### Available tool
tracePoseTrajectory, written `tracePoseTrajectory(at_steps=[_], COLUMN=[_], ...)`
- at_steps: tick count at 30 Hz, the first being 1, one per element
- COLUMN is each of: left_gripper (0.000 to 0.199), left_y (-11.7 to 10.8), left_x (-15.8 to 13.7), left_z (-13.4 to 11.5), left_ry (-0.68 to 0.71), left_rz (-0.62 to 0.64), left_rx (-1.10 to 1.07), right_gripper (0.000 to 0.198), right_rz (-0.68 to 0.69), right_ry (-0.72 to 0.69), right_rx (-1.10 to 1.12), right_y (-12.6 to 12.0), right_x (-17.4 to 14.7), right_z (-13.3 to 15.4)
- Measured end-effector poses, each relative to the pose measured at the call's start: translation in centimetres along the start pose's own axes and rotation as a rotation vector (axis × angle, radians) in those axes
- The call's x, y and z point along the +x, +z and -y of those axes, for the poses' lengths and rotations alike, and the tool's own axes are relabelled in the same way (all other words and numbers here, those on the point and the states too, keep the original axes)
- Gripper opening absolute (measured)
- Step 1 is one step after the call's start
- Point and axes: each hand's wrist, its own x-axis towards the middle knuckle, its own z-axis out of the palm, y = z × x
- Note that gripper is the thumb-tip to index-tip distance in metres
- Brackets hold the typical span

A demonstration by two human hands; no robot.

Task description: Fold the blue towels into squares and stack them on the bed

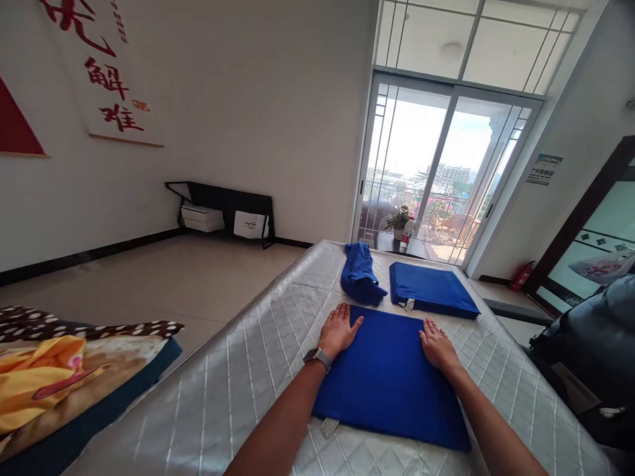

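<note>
A flat blue cloth piece (391,373), roughly square, lies on the silver quilted mattress (238,370) in front of me. My left hand (340,328) rests flat on its far left edge, fingers stretched out and thumb apart. On the far right edge lies my right hand (439,344), also flat with fingers extended. A white tag (329,428) sticks out from the cloth's near left edge. Just beyond it is a crumpled blue cloth (361,274). To the right of that lies a neat stack of blue cloth pieces (431,289), with a white tag at its near edge.
A black low rack (223,192) with white boxes stands by the wall. At left is another bed (99,390) with patterned bedding. A small dark table (401,245) holding a bottle and plant stands before the glass doors. A dark bag (595,350) sits at right.
</note>
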Motion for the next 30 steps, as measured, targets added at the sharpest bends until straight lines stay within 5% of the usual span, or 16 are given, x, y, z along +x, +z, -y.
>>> tracePoseTrajectory(at_steps=[11, 22, 26, 30], left_gripper=[0.087, 0.086, 0.085, 0.080], left_y=[0.5, 0.0, -0.8, 0.0], left_x=[0.2, 0.0, -1.5, -3.4], left_z=[0.2, 0.9, -2.2, -9.4], left_ry=[-0.020, -0.005, 0.088, 0.390], left_rz=[0.004, -0.011, -0.001, 0.080], left_rx=[-0.010, 0.087, 0.079, -0.024], right_gripper=[0.067, 0.068, 0.067, 0.067], right_rz=[-0.011, 0.021, 0.023, 0.008], right_ry=[0.004, 0.032, 0.035, 0.024], right_rx=[0.069, 0.124, 0.133, 0.128], right_y=[0.5, 0.3, 0.2, 0.3], right_x=[-3.4, -3.4, -3.5, -3.6], right_z=[0.7, 0.9, 1.0, 0.8])
